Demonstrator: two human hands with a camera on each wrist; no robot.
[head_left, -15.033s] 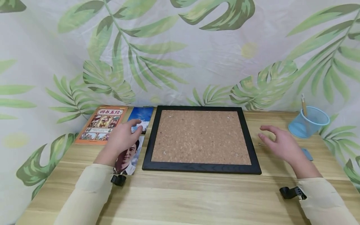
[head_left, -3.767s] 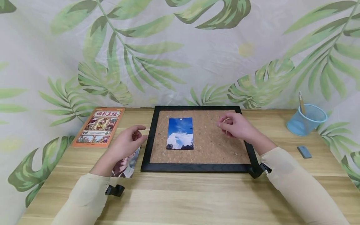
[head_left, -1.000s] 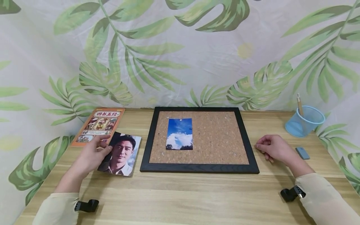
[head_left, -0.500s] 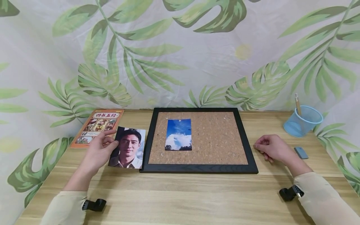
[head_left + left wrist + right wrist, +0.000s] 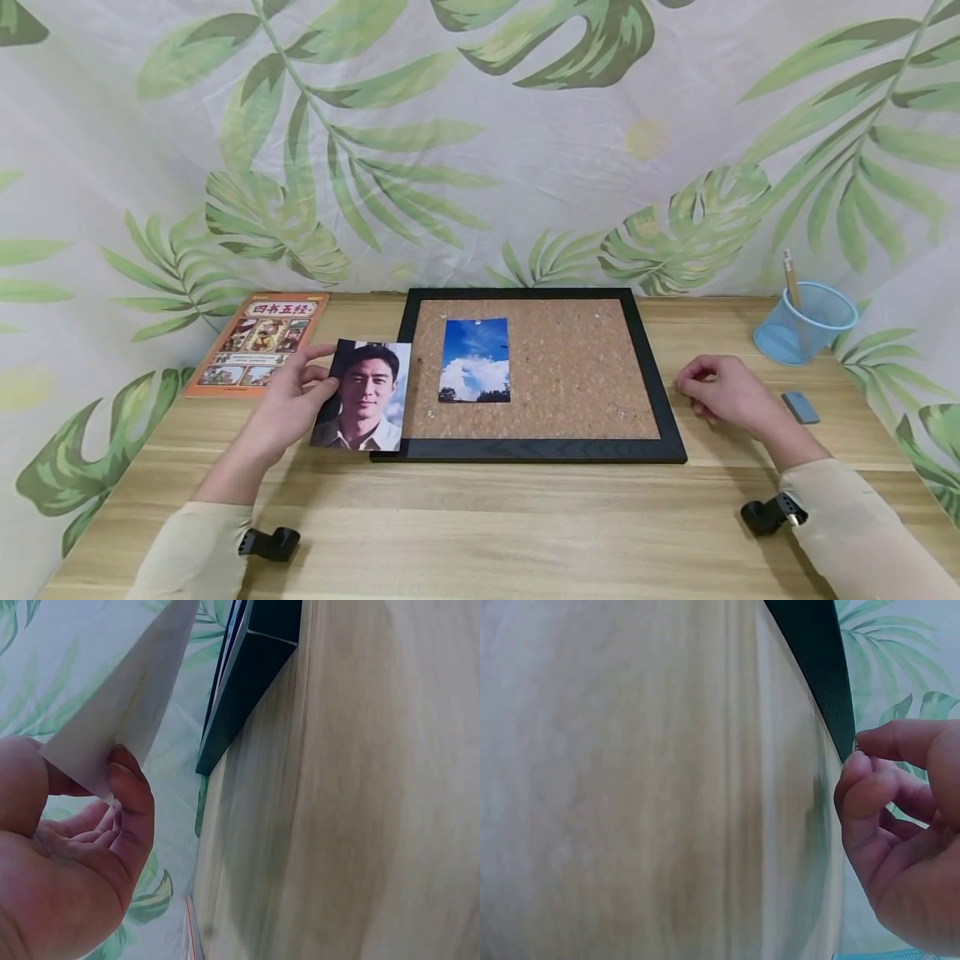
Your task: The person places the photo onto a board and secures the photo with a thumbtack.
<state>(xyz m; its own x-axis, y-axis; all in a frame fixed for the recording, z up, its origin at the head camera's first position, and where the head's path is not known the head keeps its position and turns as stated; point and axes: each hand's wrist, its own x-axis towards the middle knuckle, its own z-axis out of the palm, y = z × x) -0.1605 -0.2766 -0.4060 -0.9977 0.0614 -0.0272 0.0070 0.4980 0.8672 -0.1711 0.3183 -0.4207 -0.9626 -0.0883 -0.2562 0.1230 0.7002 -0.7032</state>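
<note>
My left hand [image 5: 292,404] pinches the left edge of a portrait photo [image 5: 367,400] between thumb and fingers. The photo is tilted up and overlaps the left side of a black-framed cork board [image 5: 577,375]; in the left wrist view the white back of the photo [image 5: 112,705] shows. A sky photo [image 5: 475,362] lies on the cork, with a small pale pin head at its top edge. Just right of the frame, my right hand [image 5: 727,400] has thumb and fingertips pressed together. At those fingertips, in the right wrist view, shows a tiny pin [image 5: 856,743], mostly hidden.
An orange comic-style book [image 5: 258,342] lies at the back left. On the right stand a blue mesh pen cup [image 5: 806,325] with a pencil [image 5: 791,279] and, before it, a grey-blue eraser [image 5: 801,407]. A leaf-patterned cloth [image 5: 555,167] hangs behind the wooden table [image 5: 525,525].
The sky photo went from beside the board onto the cork earlier. Over the last second my left hand lifted the portrait photo and carried it right, over the frame's edge. My right hand barely moved.
</note>
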